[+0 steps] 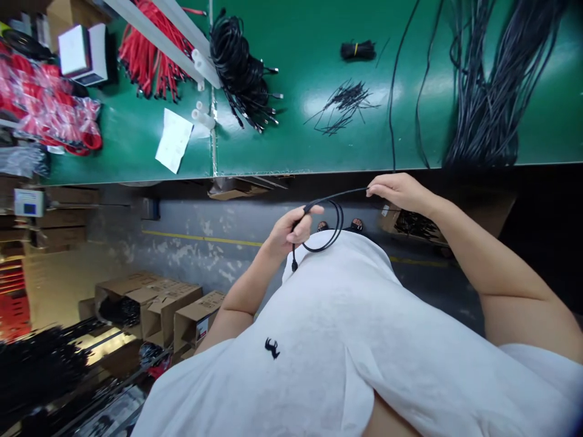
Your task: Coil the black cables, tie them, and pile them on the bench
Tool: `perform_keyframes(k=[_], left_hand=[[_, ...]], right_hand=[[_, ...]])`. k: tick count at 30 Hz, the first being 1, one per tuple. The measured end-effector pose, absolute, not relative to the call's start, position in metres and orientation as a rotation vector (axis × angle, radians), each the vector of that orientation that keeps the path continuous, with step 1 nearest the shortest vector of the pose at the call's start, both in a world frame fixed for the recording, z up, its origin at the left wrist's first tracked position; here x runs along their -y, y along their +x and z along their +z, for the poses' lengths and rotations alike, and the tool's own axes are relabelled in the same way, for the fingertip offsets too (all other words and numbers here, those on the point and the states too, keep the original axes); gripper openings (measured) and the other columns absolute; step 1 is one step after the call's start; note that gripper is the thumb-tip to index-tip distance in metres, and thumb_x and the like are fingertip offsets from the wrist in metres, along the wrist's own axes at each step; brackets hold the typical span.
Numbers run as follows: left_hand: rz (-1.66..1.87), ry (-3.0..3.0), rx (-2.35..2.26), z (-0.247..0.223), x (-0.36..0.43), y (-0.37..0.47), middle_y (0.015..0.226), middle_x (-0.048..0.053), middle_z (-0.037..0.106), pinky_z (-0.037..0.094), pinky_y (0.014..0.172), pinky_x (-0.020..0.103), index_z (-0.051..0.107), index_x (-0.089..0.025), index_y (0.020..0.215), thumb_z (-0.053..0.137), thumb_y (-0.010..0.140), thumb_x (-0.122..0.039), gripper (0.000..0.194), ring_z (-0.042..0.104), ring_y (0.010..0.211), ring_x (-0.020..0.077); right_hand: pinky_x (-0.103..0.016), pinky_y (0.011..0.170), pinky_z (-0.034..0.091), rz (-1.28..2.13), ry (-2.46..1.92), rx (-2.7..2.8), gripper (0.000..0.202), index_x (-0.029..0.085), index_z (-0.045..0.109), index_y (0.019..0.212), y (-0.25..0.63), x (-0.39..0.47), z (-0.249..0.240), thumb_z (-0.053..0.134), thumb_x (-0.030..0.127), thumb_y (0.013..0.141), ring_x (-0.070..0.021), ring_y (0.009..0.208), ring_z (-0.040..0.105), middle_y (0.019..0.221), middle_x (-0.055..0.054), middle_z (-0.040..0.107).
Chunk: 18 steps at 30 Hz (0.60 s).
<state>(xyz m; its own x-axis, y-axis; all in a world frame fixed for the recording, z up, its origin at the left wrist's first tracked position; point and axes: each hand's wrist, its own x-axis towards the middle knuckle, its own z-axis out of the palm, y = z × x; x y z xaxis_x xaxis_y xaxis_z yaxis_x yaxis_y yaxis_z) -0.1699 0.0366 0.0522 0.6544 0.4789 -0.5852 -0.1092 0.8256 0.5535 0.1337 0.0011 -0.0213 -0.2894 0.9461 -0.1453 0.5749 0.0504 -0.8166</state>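
Observation:
A thin black cable (pixel 337 224) hangs in loose loops from my left hand (pixel 296 229), whose fingers are closed around it. One end with a small black connector (pixel 294 265) dangles below that hand. My right hand (pixel 401 191) pinches the same cable farther along, so a stretch of it runs between the two hands. Both hands are in front of the green table's edge, above my white shirt. On the table beyond them lie a pile of short black ties (pixel 344 106) and a bundle of them (pixel 357 51) with a yellow band.
The green table (pixel 300 152) spans the top. Coiled black cables (pixel 243 67) and red cables (pixel 157 54) lie at left, long black cables (pixel 492 103) at right. White paper (pixel 174 139) sits near the edge. Cardboard boxes (pixel 168 309) stand on the floor.

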Motion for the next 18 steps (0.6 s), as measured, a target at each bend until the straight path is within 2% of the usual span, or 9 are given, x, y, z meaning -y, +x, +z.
perform_keyframes(k=[3,7,10,12,15,17,18], left_hand=[[0.498,0.397,-0.906,0.063,-0.044,-0.170,0.042,-0.011,0.024,0.009,0.028,0.016,0.068,-0.013,0.103,0.035,0.099,-0.024,0.035,0.006,0.027,0.0025],[0.654,0.418,-0.976,0.081,-0.050,-0.175,0.041,-0.013,0.010,0.006,0.027,0.018,0.064,-0.018,0.117,0.027,0.104,-0.031,0.041,0.001,0.026,0.0055],[0.792,0.463,-0.939,0.090,-0.053,-0.188,0.039,-0.013,0.010,0.008,0.026,0.018,0.062,-0.021,0.120,0.026,0.105,-0.035,0.041,0.004,0.026,0.0067],[0.903,0.496,-0.904,0.091,-0.058,-0.198,0.039,-0.012,0.018,0.012,0.028,0.017,0.061,-0.023,0.120,0.029,0.104,-0.033,0.037,0.010,0.027,0.0055],[0.910,0.555,-0.957,0.080,-0.070,-0.204,0.046,-0.010,0.040,0.025,0.035,0.013,0.061,-0.020,0.113,0.038,0.102,-0.029,0.027,0.033,0.033,0.0027],[0.798,0.606,-1.022,0.064,-0.075,-0.198,0.056,-0.005,0.056,0.037,0.044,0.013,0.062,-0.017,0.104,0.049,0.098,-0.028,0.018,0.052,0.045,0.0043],[0.717,0.646,-1.042,0.054,-0.075,-0.193,0.063,-0.001,0.063,0.043,0.049,0.014,0.061,-0.016,0.099,0.055,0.095,-0.031,0.016,0.060,0.053,0.0068]], right_hand=[[-0.031,0.087,0.042,1.076,-1.628,1.924,0.037,0.019,0.070,0.092,0.152,0.002,-0.048,0.041,0.041,0.097,-0.0200,0.093,0.063,0.101,-0.009,0.072],[-0.039,0.102,0.029,0.796,-1.818,2.040,0.029,0.015,0.070,0.100,0.196,0.005,-0.094,0.046,0.032,0.098,-0.0211,0.101,0.057,0.111,-0.017,0.070],[-0.045,0.096,0.026,0.598,-1.980,2.043,0.036,0.015,0.069,0.094,0.229,0.007,-0.118,0.039,0.033,0.101,-0.0222,0.093,0.055,0.107,-0.020,0.069],[-0.045,0.086,0.029,0.532,-1.984,2.082,0.044,0.016,0.067,0.079,0.230,0.009,-0.118,0.035,0.036,0.101,-0.0220,0.080,0.052,0.092,-0.021,0.069],[-0.037,0.071,0.030,0.674,-1.680,2.339,0.043,0.021,0.059,0.061,0.186,0.019,-0.088,0.043,0.039,0.097,-0.0179,0.063,0.046,0.068,-0.011,0.065],[-0.033,0.067,0.031,0.810,-1.317,2.524,0.038,0.022,0.060,0.062,0.138,0.028,-0.053,0.050,0.041,0.094,-0.0163,0.061,0.047,0.064,-0.005,0.063],[-0.033,0.067,0.032,0.835,-1.105,2.583,0.038,0.021,0.062,0.068,0.115,0.030,-0.033,0.046,0.039,0.097,-0.0166,0.064,0.050,0.067,-0.005,0.064]])
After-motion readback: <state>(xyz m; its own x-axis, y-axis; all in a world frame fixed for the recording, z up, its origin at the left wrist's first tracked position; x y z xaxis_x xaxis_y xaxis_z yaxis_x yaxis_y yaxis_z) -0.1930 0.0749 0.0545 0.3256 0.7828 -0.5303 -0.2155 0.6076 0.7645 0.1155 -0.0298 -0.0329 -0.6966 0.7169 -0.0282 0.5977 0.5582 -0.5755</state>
